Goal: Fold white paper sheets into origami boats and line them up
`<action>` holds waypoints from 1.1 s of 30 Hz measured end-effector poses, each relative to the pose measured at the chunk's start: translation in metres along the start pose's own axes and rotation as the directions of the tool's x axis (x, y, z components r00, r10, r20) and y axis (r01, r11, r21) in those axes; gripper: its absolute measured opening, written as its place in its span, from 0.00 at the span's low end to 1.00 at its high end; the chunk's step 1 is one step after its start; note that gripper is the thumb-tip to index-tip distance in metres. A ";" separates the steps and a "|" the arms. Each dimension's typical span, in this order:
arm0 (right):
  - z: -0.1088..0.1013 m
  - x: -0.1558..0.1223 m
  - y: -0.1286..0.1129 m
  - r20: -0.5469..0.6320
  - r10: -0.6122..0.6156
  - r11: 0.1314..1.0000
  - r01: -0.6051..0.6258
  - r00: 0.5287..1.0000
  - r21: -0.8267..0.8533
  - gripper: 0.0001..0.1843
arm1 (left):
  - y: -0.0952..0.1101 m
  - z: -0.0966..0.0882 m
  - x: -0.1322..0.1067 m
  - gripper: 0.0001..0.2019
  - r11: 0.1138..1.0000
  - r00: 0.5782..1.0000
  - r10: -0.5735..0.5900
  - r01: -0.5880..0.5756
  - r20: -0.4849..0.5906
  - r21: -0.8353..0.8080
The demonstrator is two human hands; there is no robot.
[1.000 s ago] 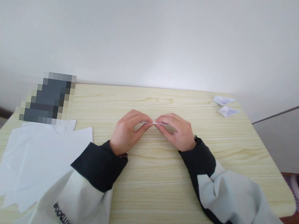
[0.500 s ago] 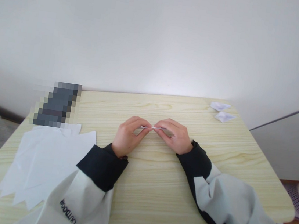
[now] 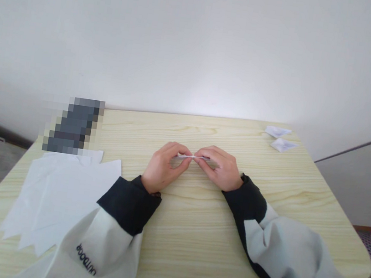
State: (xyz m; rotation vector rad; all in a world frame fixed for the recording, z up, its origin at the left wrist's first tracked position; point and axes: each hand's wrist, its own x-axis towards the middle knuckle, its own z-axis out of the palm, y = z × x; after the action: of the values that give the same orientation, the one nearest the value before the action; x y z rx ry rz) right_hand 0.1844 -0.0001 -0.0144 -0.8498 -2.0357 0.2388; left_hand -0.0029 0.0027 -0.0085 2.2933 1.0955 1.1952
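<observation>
Between my hands, just above the middle of the table, is a small folded piece of white paper (image 3: 184, 156), seen almost edge-on. My left hand (image 3: 165, 164) pinches it between thumb and fingers from the left. From the right, my right hand (image 3: 220, 166) pinches it the same way, and the fingertips of both hands nearly meet at its centre. Most of the paper is hidden behind the fingers, so its full shape does not show.
Loose white paper sheets (image 3: 69, 201) lie overlapped on the left of the wooden table (image 3: 193, 232). Behind them is a dark pixelated object (image 3: 75, 126). Two folded white paper pieces (image 3: 278, 132) rest at the back right, near the wall (image 3: 199, 44).
Both hands keep their pinch on the folded paper, with hardly any visible finger movement. The whole view has shifted slightly.
</observation>
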 end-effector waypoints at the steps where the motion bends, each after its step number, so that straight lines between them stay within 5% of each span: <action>1: 0.000 0.000 0.000 -0.003 -0.002 1.000 0.002 1.000 0.005 0.04 | -0.001 0.000 0.000 0.02 1.000 1.000 0.009 -0.009 -0.004 -0.001; 21: -0.001 0.001 -0.001 0.047 -0.027 0.999 0.025 0.999 0.027 0.03 | 0.002 -0.002 0.000 0.03 0.997 0.997 0.077 -0.077 0.000 -0.014; 33: -0.001 0.002 -0.002 0.002 0.039 0.999 -0.039 0.999 0.010 0.05 | 0.002 -0.002 0.000 0.04 1.000 0.999 -0.015 0.015 -0.038 -0.017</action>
State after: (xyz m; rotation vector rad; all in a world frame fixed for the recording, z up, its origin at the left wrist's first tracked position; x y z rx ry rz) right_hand 0.1840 -0.0005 -0.0119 -0.8841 -2.0194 0.2710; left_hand -0.0039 0.0010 -0.0061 2.2551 1.1100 1.2421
